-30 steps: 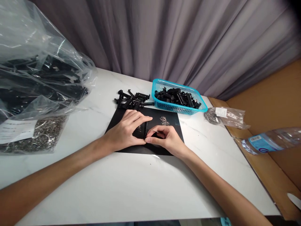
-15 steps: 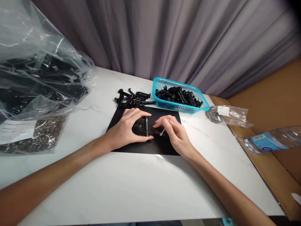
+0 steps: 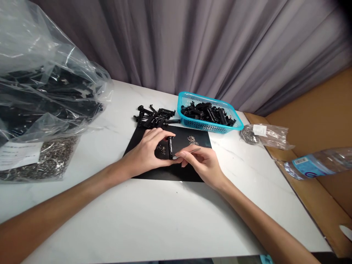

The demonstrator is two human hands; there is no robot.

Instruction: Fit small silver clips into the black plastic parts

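My left hand (image 3: 147,148) grips a narrow black plastic part (image 3: 170,147) by its two ends, between thumb and fingers, over a black mat (image 3: 162,173). Pinched in my right hand (image 3: 203,161) is a thin cotton swab (image 3: 195,149), its tip down at the lower end of the part; whether it touches is too small to tell. Tiny metal pieces (image 3: 161,148) lie on the mat behind the part, partly hidden by my left hand. Another little heap of metal pieces (image 3: 192,140) rests beyond my right hand.
Loose black parts (image 3: 154,116) are piled behind the mat, beside a blue basket (image 3: 211,128) full of similar ones. Large clear bags (image 3: 57,95) stand at left, one with small metal pieces (image 3: 59,157). At right are a small bag (image 3: 264,135) and a plastic bottle (image 3: 316,163).
My right hand has moved left and brought the cotton swab to the black part's lower end. The far heap of metal pieces now shows more fully. My left hand has stayed put.
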